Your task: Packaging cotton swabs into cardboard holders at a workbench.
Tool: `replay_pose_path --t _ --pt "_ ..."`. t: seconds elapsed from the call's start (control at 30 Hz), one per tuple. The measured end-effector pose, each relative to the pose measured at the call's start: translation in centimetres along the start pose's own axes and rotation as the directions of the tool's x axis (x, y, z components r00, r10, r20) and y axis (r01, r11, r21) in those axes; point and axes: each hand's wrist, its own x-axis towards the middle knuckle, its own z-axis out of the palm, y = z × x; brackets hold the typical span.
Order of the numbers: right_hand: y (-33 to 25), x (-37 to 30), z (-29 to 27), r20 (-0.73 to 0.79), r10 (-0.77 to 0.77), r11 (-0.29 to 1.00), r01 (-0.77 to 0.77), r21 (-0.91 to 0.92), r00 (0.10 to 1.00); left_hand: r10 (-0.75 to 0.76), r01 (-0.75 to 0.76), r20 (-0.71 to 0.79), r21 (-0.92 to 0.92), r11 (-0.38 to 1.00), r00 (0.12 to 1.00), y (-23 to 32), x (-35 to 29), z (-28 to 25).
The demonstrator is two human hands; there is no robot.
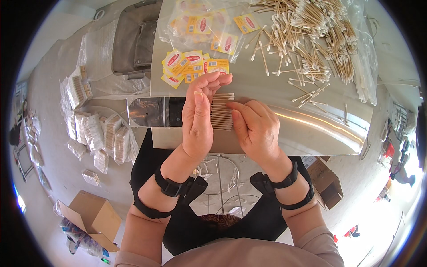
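A neat row of wooden cotton swabs [220, 116] lies side by side near the table's front edge. My left hand [198, 116] stands on edge at the row's left end, its fingers stretched out and curling slightly at the tips. From the right, my right hand [258, 127] has thumb and forefinger drawn together at the white tips, pinching a swab of the row. Under and left of my left hand lies a black strip [176, 111] joined to a clear plastic bag [147, 112]. Yellow-and-white printed cards [194, 66] are spread just beyond my left fingertips.
A large heap of loose cotton swabs [307, 26] covers the far right of the table [267, 89]. A clear bag with more cards [200, 24] lies at the back. On the left are a grey bin [135, 40] and wrapped swab bundles [95, 133]. Cardboard boxes [95, 216] flank me.
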Motion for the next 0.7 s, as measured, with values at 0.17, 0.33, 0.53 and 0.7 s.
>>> replay_pose_path --t 0.17,0.33,0.53,0.7 --pt "0.0 -0.1 0.0 0.026 -0.004 1.000 0.004 0.002 1.000 0.001 -0.001 -0.002 -0.002 1.000 1.000 0.0 0.0 0.0" --pt "0.3 0.4 0.1 -0.068 0.008 0.999 -0.005 0.047 0.998 -0.009 0.009 -0.009 0.010 1.000 1.000 0.1 0.0 0.1" --pt "1.0 1.1 -0.1 -0.020 -0.105 0.994 0.105 0.022 0.994 -0.008 0.008 -0.006 0.043 0.999 1.000 0.3 0.0 0.1" --pt "1.1 1.4 -0.3 0.038 -0.157 0.987 0.158 -0.010 0.987 0.000 0.000 0.000 0.061 0.998 1.000 0.2 0.0 0.2"
